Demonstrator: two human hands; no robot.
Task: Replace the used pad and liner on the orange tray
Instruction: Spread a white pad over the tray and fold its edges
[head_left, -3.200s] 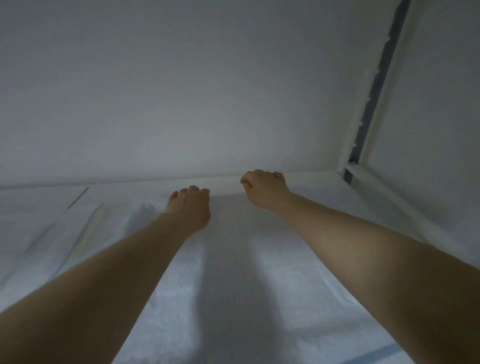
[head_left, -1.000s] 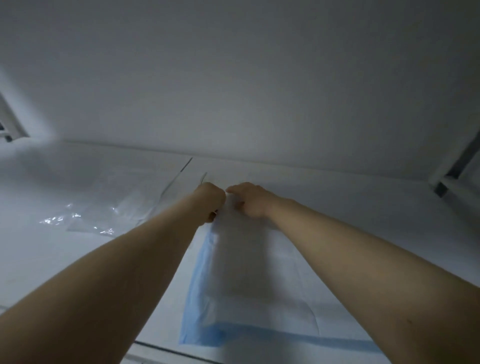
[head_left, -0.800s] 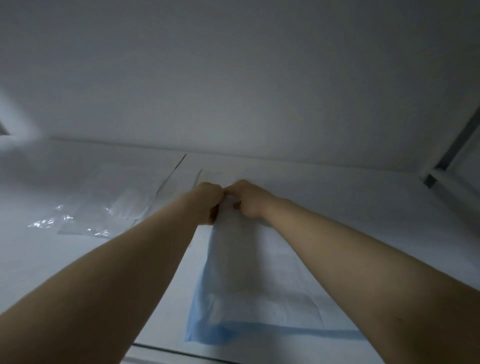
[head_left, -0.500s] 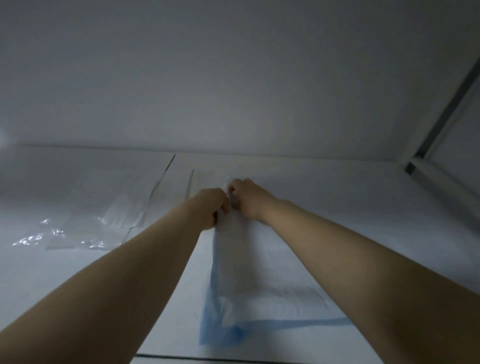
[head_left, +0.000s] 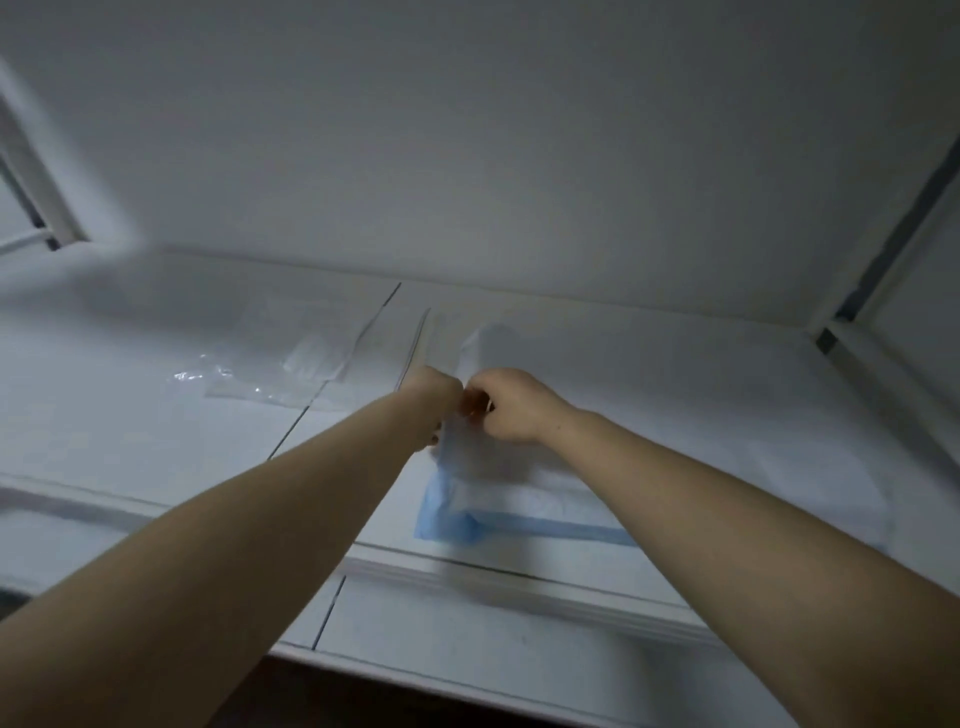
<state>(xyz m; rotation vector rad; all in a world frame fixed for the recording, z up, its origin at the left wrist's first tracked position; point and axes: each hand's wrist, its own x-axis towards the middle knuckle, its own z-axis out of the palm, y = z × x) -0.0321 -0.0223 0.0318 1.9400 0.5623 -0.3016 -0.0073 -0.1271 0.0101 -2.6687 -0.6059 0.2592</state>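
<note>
While both fists pinch far edge of folded pad (head_left: 488, 483), left hand (head_left: 434, 397) and right hand (head_left: 511, 405) touching, closed on white layer. Best: draw hands apart evenly, keep blue backing down, spread along white surface (head_left: 727, 395) toward near edge. Clear plastic liner (head_left: 291, 364) lies left, apart. Orange tray not visible.

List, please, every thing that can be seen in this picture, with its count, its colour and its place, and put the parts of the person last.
folded pad: one, white with blue edge, on the white surface, centre, far end gripped by both hands
clear plastic bag: one, transparent, lying flat on the surface, left of the hands
white surface: one, with dark seams, below the white wall
left hand: one, closed on the pad's far end
right hand: one, closed on the pad, touching the left hand
</note>
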